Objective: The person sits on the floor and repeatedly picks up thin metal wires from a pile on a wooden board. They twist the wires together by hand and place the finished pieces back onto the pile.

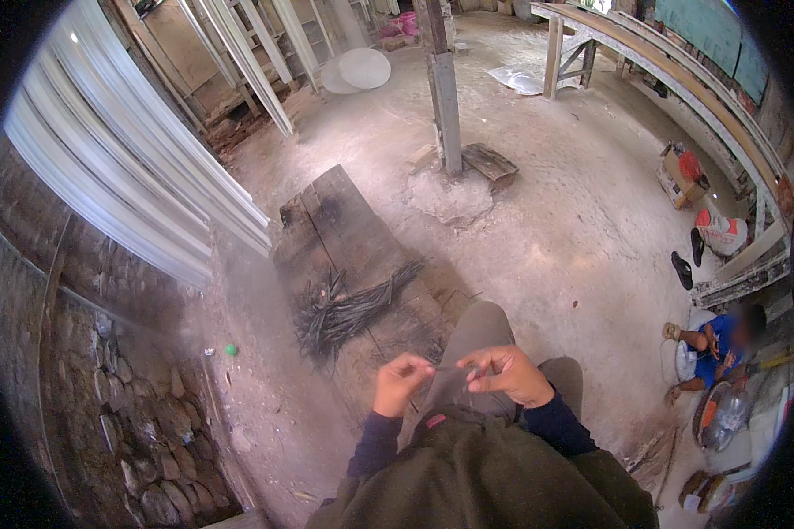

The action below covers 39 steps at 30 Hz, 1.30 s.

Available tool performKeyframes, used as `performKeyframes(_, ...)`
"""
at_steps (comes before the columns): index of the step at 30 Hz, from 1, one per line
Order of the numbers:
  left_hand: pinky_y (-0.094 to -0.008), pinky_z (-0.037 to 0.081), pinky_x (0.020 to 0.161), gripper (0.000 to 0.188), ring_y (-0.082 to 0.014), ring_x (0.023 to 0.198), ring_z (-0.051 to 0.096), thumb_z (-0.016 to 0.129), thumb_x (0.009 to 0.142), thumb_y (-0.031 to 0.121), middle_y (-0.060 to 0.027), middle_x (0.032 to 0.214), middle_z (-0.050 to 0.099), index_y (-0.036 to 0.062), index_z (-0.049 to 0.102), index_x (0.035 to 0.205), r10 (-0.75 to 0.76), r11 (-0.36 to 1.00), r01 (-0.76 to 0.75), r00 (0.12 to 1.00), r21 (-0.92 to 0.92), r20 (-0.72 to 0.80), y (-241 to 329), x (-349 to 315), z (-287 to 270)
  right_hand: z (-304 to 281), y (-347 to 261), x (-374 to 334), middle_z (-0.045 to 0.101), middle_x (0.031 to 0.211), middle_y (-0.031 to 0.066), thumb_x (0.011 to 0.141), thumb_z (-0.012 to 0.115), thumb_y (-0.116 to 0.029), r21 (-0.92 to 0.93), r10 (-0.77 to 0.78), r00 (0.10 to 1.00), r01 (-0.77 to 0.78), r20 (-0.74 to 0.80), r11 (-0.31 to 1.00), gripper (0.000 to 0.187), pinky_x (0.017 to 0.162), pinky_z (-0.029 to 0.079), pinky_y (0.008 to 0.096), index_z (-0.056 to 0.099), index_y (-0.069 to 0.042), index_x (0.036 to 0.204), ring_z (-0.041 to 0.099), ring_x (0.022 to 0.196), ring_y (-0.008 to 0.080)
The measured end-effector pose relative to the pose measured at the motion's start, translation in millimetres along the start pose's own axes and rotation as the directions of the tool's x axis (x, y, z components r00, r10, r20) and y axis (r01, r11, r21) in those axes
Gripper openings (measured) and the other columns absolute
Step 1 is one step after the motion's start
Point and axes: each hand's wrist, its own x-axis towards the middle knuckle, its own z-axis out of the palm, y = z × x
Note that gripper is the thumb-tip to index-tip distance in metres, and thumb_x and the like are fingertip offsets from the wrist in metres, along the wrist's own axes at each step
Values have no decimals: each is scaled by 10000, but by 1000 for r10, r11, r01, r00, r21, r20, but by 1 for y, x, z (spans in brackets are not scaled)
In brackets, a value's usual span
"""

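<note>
Above my lap, my left hand pinches one end of a thin dark strip. My right hand has its thumb and forefinger closed on the other end, so the strip spans the short gap between them. Its exact material is too small to make out. Just beyond my left hand lies a loose bundle of dark, thin strips, spread across a low wooden board on the floor.
White corrugated panels lean at the left, above a bed of stones. A post rises ahead, with a wooden block at its foot. To the right are a long bench, black sandals and a seated person in blue.
</note>
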Motion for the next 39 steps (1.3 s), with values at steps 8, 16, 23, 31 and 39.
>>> performKeyframes(8, -247, 359, 662, 75, -100, 731, 449, 615, 739, 53, -12, 757, 474, 31, 543, 744, -55, 960, 238, 674, -146, 737, 25, -21, 10, -17, 17, 19, 489, 726, 48, 642, 649, 11, -734, -604, 713, 186, -357, 653, 130, 726, 381, 248, 547, -44, 702, 489, 749, 156)
performKeyframes(16, -176, 346, 497, 137, -50, 589, 452, 607, 729, 18, 25, 686, 498, 63, 486, 681, 61, 980, -79, 993, -182, -102, -4, 1, -12, -18, 11, 13, 473, 943, 67, 696, 644, -87, -705, -541, 810, 247, -225, 664, 102, 848, 334, 316, 633, -57, 793, 445, 942, 189)
performKeyframes(23, -169, 331, 451, 30, -24, 539, 445, 592, 741, 35, 17, 672, 552, 43, 563, 743, 6, 981, -71, 940, -178, -340, 3, 11, -19, 14, -18, 1, 457, 1147, 83, 768, 607, -185, -252, -190, 825, 369, 533, 895, 154, 961, 250, 365, 634, -49, 835, 374, 1125, 230)
performKeyframes(31, -198, 385, 561, 19, -77, 618, 503, 614, 714, 22, -18, 702, 580, 26, 596, 717, -27, 995, 10, 985, -97, -170, 13, 2, -4, 5, -15, -1, 612, 683, 30, 661, 690, -73, -381, -288, 940, 339, 184, 860, 102, 911, 299, 358, 599, -29, 672, 560, 813, 159)
performKeyframes(39, -253, 395, 678, 4, -145, 758, 516, 593, 749, 32, -33, 748, 544, 31, 594, 746, 250, 963, -253, 711, -92, 658, 17, -14, 25, -21, 21, 23, 502, 684, 28, 651, 641, -18, -667, -552, 758, 213, -347, 714, 82, 689, 359, 259, 617, -41, 726, 487, 697, 141)
